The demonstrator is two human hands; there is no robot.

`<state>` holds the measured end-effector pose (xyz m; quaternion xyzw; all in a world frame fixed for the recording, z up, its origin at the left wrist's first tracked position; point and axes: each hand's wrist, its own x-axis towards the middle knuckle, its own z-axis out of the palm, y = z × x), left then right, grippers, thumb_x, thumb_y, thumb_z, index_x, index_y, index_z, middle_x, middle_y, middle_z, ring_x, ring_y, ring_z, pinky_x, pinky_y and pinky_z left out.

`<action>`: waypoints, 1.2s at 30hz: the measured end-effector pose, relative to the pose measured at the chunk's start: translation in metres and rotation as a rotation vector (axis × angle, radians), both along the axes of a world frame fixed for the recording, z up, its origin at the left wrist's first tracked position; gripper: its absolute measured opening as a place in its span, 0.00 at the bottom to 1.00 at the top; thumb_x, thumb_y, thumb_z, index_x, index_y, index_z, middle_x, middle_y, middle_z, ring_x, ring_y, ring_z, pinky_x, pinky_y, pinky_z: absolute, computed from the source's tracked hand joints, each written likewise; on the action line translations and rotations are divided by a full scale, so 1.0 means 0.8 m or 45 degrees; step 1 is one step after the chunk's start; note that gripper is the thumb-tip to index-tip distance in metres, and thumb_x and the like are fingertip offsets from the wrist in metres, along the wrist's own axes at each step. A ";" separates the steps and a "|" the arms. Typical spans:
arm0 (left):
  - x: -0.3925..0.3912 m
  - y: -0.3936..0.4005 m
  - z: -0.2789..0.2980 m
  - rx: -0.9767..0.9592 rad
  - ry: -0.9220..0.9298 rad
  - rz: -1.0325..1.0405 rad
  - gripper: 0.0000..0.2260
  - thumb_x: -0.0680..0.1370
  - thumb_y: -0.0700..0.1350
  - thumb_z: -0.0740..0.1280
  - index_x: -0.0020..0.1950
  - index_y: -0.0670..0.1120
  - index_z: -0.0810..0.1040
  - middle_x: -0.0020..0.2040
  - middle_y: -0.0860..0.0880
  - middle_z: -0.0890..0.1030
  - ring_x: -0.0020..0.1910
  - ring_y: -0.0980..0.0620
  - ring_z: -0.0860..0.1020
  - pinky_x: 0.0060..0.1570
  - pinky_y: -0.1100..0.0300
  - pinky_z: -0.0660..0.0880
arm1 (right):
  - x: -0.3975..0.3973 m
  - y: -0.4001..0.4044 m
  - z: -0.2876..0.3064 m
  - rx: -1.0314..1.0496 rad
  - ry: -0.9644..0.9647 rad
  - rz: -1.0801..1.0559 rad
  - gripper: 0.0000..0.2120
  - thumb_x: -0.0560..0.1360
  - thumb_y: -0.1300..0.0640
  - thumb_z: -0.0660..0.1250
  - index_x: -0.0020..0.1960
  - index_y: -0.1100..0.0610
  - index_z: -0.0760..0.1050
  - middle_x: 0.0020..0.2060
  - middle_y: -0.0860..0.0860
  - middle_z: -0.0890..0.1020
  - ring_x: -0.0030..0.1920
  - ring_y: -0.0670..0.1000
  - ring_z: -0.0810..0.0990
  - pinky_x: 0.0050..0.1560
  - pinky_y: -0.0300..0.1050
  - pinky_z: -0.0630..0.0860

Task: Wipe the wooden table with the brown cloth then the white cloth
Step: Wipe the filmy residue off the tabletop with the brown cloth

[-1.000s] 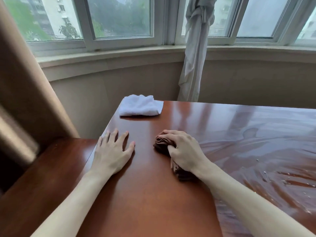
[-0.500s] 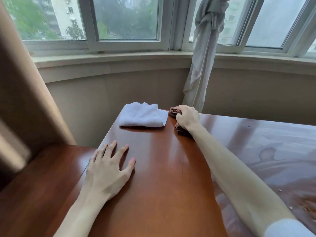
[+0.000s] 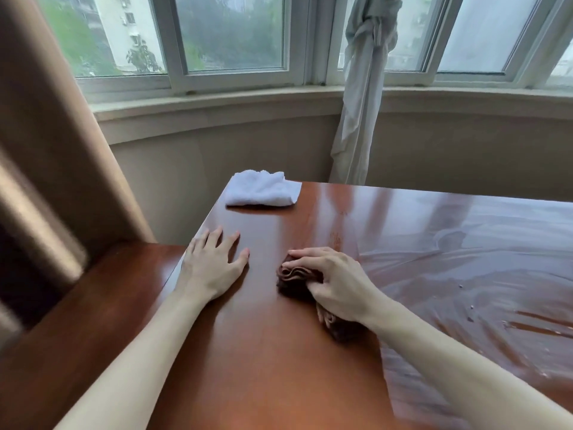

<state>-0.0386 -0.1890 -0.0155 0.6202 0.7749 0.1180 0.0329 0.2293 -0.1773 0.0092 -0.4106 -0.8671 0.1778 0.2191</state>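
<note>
Bay window alcove, daylight.
White-framed windows (image 3: 235,35) curve above a beige sill (image 3: 217,107) and beige wall (image 3: 217,156). A knotted pale curtain (image 3: 362,88) hangs at centre; a tan drape (image 3: 55,125) hangs left. Outside: trees and a building (image 3: 124,26), hazy.

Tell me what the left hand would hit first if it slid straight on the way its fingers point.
Probably the white cloth at the table's far corner; the left hand points roughly toward it over bare wood.

Brown cloth (image 3: 297,279); white cloth (image 3: 263,189); glossy reddish-brown table (image 3: 263,352); white curtain (image 3: 359,103).
</note>
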 end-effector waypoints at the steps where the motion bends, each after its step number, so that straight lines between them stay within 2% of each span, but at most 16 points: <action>1: 0.000 0.001 -0.001 0.007 -0.002 0.002 0.27 0.80 0.65 0.53 0.79 0.60 0.61 0.81 0.49 0.59 0.80 0.47 0.53 0.78 0.51 0.48 | -0.001 0.035 0.003 0.014 -0.003 -0.086 0.28 0.67 0.58 0.62 0.63 0.37 0.80 0.66 0.33 0.78 0.69 0.41 0.73 0.67 0.46 0.73; 4: -0.002 0.003 -0.004 0.032 -0.020 0.005 0.28 0.79 0.67 0.50 0.78 0.61 0.61 0.81 0.51 0.59 0.80 0.49 0.53 0.78 0.52 0.49 | -0.004 0.160 0.006 0.023 -0.023 -0.334 0.28 0.66 0.55 0.59 0.62 0.38 0.81 0.64 0.36 0.80 0.66 0.47 0.77 0.64 0.48 0.76; 7: -0.006 0.009 -0.010 0.072 -0.031 0.031 0.34 0.73 0.71 0.45 0.77 0.63 0.62 0.80 0.54 0.60 0.80 0.52 0.54 0.78 0.52 0.51 | -0.012 0.270 0.006 -0.017 0.020 -0.504 0.28 0.64 0.53 0.58 0.59 0.37 0.82 0.58 0.43 0.85 0.61 0.54 0.81 0.60 0.52 0.79; 9: -0.008 0.012 -0.014 0.103 -0.031 0.047 0.34 0.72 0.71 0.45 0.76 0.64 0.64 0.79 0.55 0.61 0.79 0.53 0.55 0.78 0.52 0.52 | -0.024 0.319 0.007 -0.055 0.033 -0.592 0.24 0.66 0.54 0.61 0.57 0.39 0.83 0.54 0.50 0.86 0.57 0.60 0.81 0.58 0.51 0.79; 12: -0.008 0.013 -0.014 0.112 -0.045 0.061 0.33 0.72 0.71 0.45 0.75 0.64 0.65 0.79 0.56 0.62 0.79 0.53 0.55 0.78 0.52 0.53 | -0.035 0.356 0.010 -0.061 -0.016 -0.668 0.20 0.71 0.56 0.64 0.58 0.41 0.83 0.55 0.54 0.85 0.57 0.62 0.80 0.57 0.51 0.76; 16: -0.007 0.015 -0.013 0.074 -0.055 0.062 0.33 0.72 0.71 0.46 0.75 0.64 0.65 0.79 0.55 0.62 0.79 0.52 0.56 0.78 0.52 0.53 | -0.033 0.313 0.006 0.000 -0.049 -0.578 0.24 0.69 0.56 0.61 0.60 0.41 0.83 0.60 0.46 0.84 0.62 0.58 0.79 0.56 0.48 0.75; 19: -0.008 0.016 -0.012 0.048 -0.054 0.042 0.32 0.73 0.70 0.48 0.76 0.62 0.65 0.79 0.52 0.62 0.79 0.50 0.56 0.78 0.51 0.52 | -0.021 0.228 0.004 0.009 -0.032 -0.461 0.28 0.65 0.53 0.58 0.61 0.39 0.82 0.64 0.39 0.81 0.66 0.50 0.77 0.63 0.50 0.76; 23: -0.009 0.016 -0.011 0.018 -0.006 -0.002 0.34 0.74 0.69 0.47 0.77 0.58 0.65 0.79 0.46 0.63 0.79 0.45 0.58 0.78 0.48 0.54 | -0.007 0.084 0.001 0.014 -0.084 -0.296 0.25 0.70 0.54 0.62 0.64 0.39 0.81 0.68 0.37 0.78 0.70 0.46 0.72 0.67 0.52 0.73; 26: -0.009 0.014 -0.008 -0.017 0.017 -0.014 0.36 0.73 0.69 0.45 0.77 0.56 0.66 0.78 0.45 0.65 0.78 0.44 0.60 0.77 0.47 0.55 | 0.000 -0.025 -0.001 0.031 -0.040 -0.161 0.27 0.69 0.54 0.62 0.65 0.39 0.80 0.68 0.36 0.77 0.72 0.44 0.70 0.68 0.54 0.74; 29: -0.008 0.011 -0.007 -0.028 0.011 -0.008 0.34 0.75 0.68 0.47 0.78 0.56 0.65 0.78 0.44 0.64 0.78 0.44 0.59 0.77 0.47 0.55 | 0.010 -0.088 -0.004 0.019 0.003 -0.023 0.27 0.68 0.55 0.62 0.66 0.39 0.80 0.69 0.36 0.77 0.72 0.43 0.70 0.68 0.50 0.73; 33: -0.010 0.014 -0.011 -0.011 0.031 -0.018 0.27 0.81 0.64 0.53 0.79 0.56 0.63 0.79 0.45 0.62 0.79 0.44 0.58 0.77 0.47 0.54 | 0.020 -0.047 0.006 -0.011 0.012 -0.008 0.27 0.69 0.58 0.63 0.63 0.39 0.81 0.66 0.36 0.79 0.68 0.42 0.74 0.67 0.48 0.74; 36: -0.010 0.012 -0.014 0.021 0.006 -0.023 0.26 0.81 0.63 0.54 0.78 0.57 0.64 0.80 0.46 0.61 0.79 0.45 0.56 0.78 0.48 0.53 | 0.022 0.051 0.010 0.033 -0.012 -0.204 0.25 0.70 0.58 0.63 0.63 0.39 0.81 0.64 0.37 0.80 0.65 0.47 0.77 0.64 0.48 0.76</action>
